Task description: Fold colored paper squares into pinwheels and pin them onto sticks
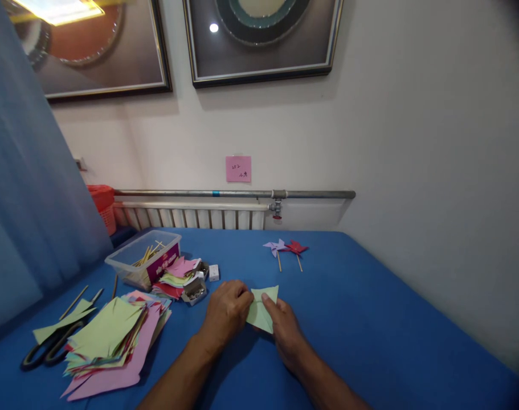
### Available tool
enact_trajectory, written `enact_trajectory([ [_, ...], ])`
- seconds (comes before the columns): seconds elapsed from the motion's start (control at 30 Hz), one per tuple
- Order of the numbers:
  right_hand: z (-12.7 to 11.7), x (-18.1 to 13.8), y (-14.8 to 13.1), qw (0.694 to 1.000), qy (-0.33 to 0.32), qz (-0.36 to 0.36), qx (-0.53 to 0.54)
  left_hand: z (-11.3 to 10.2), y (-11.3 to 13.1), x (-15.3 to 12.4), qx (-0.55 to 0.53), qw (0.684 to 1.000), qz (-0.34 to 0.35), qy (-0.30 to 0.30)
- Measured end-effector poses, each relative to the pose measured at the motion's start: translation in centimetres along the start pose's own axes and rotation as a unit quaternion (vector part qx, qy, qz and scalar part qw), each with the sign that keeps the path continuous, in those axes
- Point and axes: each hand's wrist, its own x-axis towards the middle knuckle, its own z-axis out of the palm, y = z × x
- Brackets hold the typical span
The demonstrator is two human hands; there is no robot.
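Observation:
A light green square of paper (261,316) is held up over the blue table, between my two hands. My right hand (285,327) grips its right side, the thumb pressed flat on the front face. My left hand (229,307) is closed at the paper's left edge, fingertips pinched together; whether a small item sits in that pinch is hidden. Beyond the hands, a lilac pinwheel (275,246) and a red pinwheel (296,247) on thin sticks lie side by side. Left of my left hand is an open small box of metal pins (195,291).
A stack of cut coloured paper (109,327) lies at the left, beside black-handled scissors (54,347). Behind it stands a clear plastic box (131,273) with wooden sticks. A small white box (213,273) is nearby. A radiator (191,216) and wall bound the blue table (370,324).

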Motion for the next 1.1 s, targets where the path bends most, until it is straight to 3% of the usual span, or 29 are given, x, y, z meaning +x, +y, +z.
enact_trajectory([
  [0.23,0.3,-0.7,-1.1,1.000,-0.006,0.014,0.003,-0.2,-0.2,0.0,0.018,0.999,0.028,-0.004],
  [0.5,-0.1,0.1,-0.2,0.999,0.014,0.025,-0.019,-0.3,0.0,0.0,0.001,0.999,0.038,-0.012],
  [0.6,-0.4,0.7,0.1,0.999,0.024,0.009,-0.035,-0.9,0.3,0.1,-0.071,0.997,-0.011,-0.022],
  [0.7,-0.8,1.1,0.1,0.998,0.026,-0.037,-0.050,-1.5,0.4,0.5,-0.166,0.978,-0.124,-0.011],
  [0.8,-0.9,1.0,-0.3,0.995,0.026,-0.061,-0.070,-1.5,0.2,1.0,-0.267,0.918,-0.293,-0.034],
  [0.9,-0.8,0.7,-0.7,0.995,0.016,-0.057,-0.084,-1.1,-0.1,1.3,-0.428,0.794,-0.423,-0.085],
  [1.0,-0.5,0.3,-0.9,0.993,-0.006,-0.059,-0.104,-0.8,0.0,1.3,-0.552,0.683,-0.464,-0.117],
  [1.1,-0.3,0.0,-1.1,0.989,-0.022,-0.063,-0.135,-0.9,0.3,1.3,-0.598,0.627,-0.483,-0.126],
])
